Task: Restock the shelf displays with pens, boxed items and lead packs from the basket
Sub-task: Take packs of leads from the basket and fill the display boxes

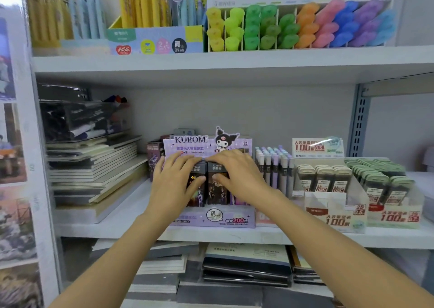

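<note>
A purple Kuromi display box stands on the middle shelf and holds a row of dark lead packs. My left hand lies over the left packs, fingers on their tops and thumb on their fronts. On the right packs my right hand rests the same way. The two hands nearly touch at the fingertips. Both press against the upright packs inside the box. The basket is out of view.
Pens stand right of the box, then two trays of lead packs. Stacked notebooks fill the shelf's left. Highlighters and pen displays line the upper shelf. More notebooks lie below.
</note>
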Demonstrator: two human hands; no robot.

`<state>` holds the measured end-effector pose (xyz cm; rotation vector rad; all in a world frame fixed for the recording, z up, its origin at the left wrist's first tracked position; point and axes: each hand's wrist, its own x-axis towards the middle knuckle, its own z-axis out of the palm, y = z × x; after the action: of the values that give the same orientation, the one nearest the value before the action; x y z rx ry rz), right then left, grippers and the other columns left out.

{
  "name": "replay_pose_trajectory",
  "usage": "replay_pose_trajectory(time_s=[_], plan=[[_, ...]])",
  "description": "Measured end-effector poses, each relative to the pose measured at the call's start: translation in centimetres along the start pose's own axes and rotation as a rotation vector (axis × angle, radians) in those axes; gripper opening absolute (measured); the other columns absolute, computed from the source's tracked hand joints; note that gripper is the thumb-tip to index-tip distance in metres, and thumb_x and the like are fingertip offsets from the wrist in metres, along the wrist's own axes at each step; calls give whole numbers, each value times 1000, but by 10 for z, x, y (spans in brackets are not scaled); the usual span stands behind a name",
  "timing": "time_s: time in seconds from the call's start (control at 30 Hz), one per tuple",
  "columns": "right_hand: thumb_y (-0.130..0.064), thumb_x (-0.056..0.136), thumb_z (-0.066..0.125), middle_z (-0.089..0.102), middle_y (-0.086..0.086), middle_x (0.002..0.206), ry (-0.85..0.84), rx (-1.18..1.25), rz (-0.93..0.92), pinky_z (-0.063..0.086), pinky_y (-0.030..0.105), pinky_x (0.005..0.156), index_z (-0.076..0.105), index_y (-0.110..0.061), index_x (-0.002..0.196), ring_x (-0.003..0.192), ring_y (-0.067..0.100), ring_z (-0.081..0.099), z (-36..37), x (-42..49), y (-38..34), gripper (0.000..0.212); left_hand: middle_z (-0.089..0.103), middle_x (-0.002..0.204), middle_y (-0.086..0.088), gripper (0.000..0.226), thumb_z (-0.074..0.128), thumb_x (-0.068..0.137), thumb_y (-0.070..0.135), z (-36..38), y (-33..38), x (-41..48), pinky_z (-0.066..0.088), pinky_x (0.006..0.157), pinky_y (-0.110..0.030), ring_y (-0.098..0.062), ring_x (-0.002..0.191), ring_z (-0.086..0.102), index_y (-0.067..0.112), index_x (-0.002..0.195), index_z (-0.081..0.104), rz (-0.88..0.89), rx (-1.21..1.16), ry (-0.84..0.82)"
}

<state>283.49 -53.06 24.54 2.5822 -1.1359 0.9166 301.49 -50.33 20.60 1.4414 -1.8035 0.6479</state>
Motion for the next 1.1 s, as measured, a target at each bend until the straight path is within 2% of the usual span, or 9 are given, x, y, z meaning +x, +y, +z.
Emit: replay_pose_trajectory(time_s=[0.2, 0.33, 0.43, 0.53, 0.6, 0.7, 0.83, 1.0, 1.1], plan=[[-29, 91, 66, 48, -2, 147, -54, -10, -26, 33, 35, 110, 43, -21, 145, 134, 19, 43, -10, -14, 14, 59, 48, 147, 0, 67, 53, 85, 63, -1, -1, -8, 22, 115, -56, -23, 139, 40, 23, 139, 52, 19, 53, 11], [-17, 91, 66, 57, -2, 137, -12, 5, 1, 40, 37, 107, 52, -24, 139, 127, 21, 53, -9, -10, 13, 50, 63, 128, -2, 59, 72, 79, 51, 2, 4, -6, 35, 108, -56, -28, 123, 55, 18, 127, 62, 0, 29, 33], [-13, 91, 65, 57, -2, 138, -14, 59, 17, 38, 36, 109, 53, -23, 138, 128, 21, 51, -10, -8, 14, 50, 64, 125, -3, 60, 71, 79, 52, 3, 10, -6, 34, 107, -55, -28, 120, 56, 15, 125, 63, -14, 83, 34], [-18, 93, 63, 47, -5, 147, -32, 105, -18, 32, 35, 113, 47, -25, 142, 135, 16, 43, -17, -16, 19, 52, 58, 135, -6, 65, 66, 82, 54, 3, 12, -7, 23, 115, -57, -29, 131, 48, 14, 132, 58, -24, 123, 15], [-28, 94, 60, 38, -10, 152, 70, 120, -26, 24, 34, 115, 42, -32, 144, 139, 10, 34, -30, -26, 32, 53, 44, 149, -7, 71, 55, 87, 59, 2, 17, -9, 14, 118, -56, -30, 142, 34, 14, 142, 48, -33, 124, 23], [-38, 95, 54, 30, -12, 155, 211, 61, 53, 19, 32, 114, 33, -37, 147, 142, 10, 28, -55, -49, 67, 56, 32, 157, -8, 69, 40, 91, 59, 6, 46, -14, 13, 119, -55, -29, 147, 23, 18, 146, 42, 47, 21, 75], [-45, 94, 55, 21, -6, 160, -75, 23, 129, 22, 37, 118, 23, -33, 152, 146, 14, 21, -62, -72, 93, 67, 27, 159, -6, 69, 43, 90, 61, 30, 94, -21, 18, 115, -62, -29, 148, 20, 26, 148, 39, 244, 27, -39], [-29, 94, 60, 39, -5, 146, 49, 36, 72, 38, 35, 106, 38, -24, 144, 131, 17, 43, -52, -69, 82, 54, 30, 158, -2, 66, 42, 88, 63, 38, 93, -20, 20, 115, -62, -28, 147, 24, 23, 140, 51, 217, 66, -116], [-24, 95, 59, 42, -6, 142, 74, 92, 79, 39, 33, 104, 43, -24, 141, 125, 17, 47, -54, -64, 82, 48, 31, 157, -2, 65, 41, 88, 63, 34, 90, -18, 21, 115, -61, -27, 147, 24, 22, 138, 52, 237, 54, -120]])
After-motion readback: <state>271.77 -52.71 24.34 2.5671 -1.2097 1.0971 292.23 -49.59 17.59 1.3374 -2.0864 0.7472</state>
